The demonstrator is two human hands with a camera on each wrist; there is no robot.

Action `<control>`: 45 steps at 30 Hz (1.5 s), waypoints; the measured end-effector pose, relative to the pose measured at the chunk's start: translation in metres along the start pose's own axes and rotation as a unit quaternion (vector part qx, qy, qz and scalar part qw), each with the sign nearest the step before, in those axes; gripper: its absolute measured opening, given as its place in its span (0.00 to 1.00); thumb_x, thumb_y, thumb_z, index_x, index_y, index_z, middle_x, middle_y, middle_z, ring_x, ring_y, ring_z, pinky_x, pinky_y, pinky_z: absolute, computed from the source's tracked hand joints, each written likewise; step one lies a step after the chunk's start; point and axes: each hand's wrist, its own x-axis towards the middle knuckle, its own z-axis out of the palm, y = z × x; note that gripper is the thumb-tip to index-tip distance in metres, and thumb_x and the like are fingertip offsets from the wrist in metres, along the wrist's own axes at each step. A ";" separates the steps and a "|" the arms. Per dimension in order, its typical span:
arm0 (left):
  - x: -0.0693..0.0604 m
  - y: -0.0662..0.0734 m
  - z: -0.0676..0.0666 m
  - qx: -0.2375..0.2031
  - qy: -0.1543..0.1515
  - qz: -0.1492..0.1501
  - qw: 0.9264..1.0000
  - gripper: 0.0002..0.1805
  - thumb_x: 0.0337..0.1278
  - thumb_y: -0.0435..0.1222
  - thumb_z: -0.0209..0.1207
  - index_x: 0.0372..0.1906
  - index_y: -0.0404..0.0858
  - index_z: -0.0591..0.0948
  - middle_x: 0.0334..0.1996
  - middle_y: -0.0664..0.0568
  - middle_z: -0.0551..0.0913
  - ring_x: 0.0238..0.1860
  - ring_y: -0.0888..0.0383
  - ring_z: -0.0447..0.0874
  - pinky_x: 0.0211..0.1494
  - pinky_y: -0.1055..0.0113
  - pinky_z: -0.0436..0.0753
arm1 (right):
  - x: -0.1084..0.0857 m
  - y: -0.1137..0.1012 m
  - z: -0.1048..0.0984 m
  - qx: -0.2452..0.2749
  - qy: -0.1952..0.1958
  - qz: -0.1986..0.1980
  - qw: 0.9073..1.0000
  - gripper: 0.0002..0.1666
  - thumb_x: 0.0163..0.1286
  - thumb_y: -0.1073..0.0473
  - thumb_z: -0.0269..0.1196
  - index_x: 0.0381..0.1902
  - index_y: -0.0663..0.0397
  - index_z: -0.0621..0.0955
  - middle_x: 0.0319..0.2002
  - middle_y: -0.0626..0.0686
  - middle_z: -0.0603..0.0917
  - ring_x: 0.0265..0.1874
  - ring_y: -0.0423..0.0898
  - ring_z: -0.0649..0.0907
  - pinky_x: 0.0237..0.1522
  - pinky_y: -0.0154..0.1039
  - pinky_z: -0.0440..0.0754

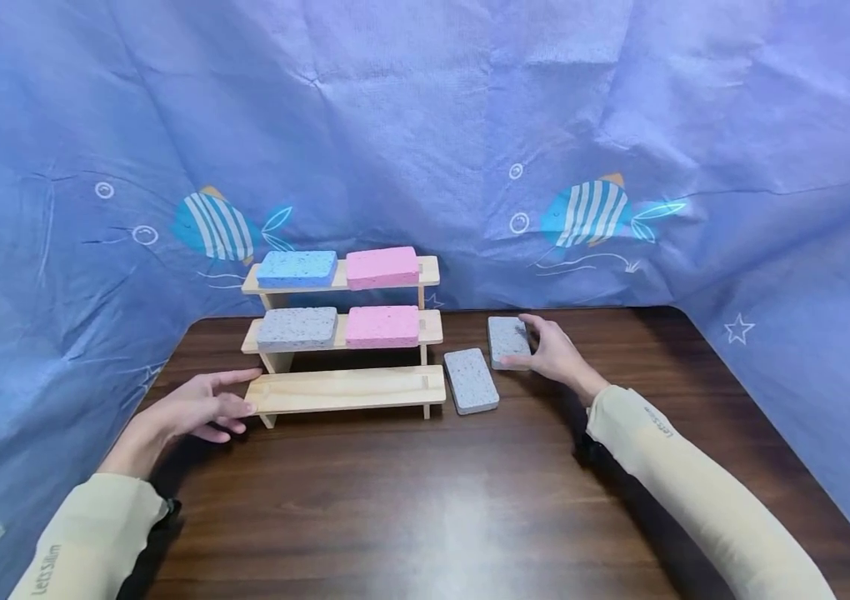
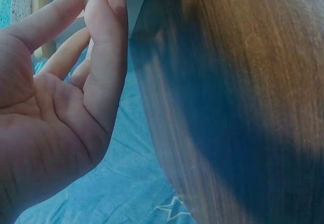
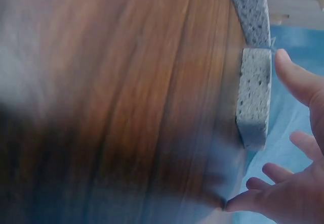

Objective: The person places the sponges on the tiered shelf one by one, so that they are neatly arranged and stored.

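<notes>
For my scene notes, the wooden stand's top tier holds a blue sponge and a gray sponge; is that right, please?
Not quite: the head view shows a pink sponge, not a gray one, beside the blue sponge on the top tier of the wooden stand.

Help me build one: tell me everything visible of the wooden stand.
The wooden stand has three pale, grained shelves, stepped, on upright supports. It stands on the table. On top lie a blue block and a pink block; on the middle shelf, a grey block and another pink one. The left hand appears to touch the lowest shelf's left end.
</notes>
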 end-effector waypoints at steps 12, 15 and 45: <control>0.008 0.005 -0.003 -0.001 -0.015 -0.003 1.000 0.46 0.66 0.36 0.65 0.81 0.35 0.52 0.46 0.41 0.85 0.36 0.51 0.87 0.33 0.59 0.87 | -0.001 0.000 0.012 -0.044 -0.003 0.017 0.999 0.59 0.55 0.38 0.77 0.75 0.60 0.66 0.67 0.70 0.71 0.67 0.67 0.68 0.64 0.68 0.66; 0.008 0.004 -0.002 -0.003 -0.018 -0.001 1.000 0.45 0.67 0.36 0.64 0.81 0.35 0.51 0.46 0.41 0.85 0.36 0.51 0.87 0.32 0.59 0.87 | -0.001 -0.002 0.014 -0.060 -0.003 0.019 0.998 0.58 0.55 0.35 0.77 0.74 0.57 0.67 0.68 0.69 0.70 0.67 0.69 0.67 0.60 0.77 0.62; 0.005 -0.003 0.003 -0.002 -0.010 -0.008 1.000 0.47 0.66 0.38 0.66 0.81 0.35 0.52 0.46 0.42 0.85 0.36 0.51 0.87 0.33 0.58 0.88 | 0.004 0.004 -0.007 -0.086 -0.014 0.081 0.993 0.68 0.55 0.36 0.76 0.75 0.73 0.58 0.66 0.74 0.68 0.64 0.69 0.69 0.65 0.63 0.67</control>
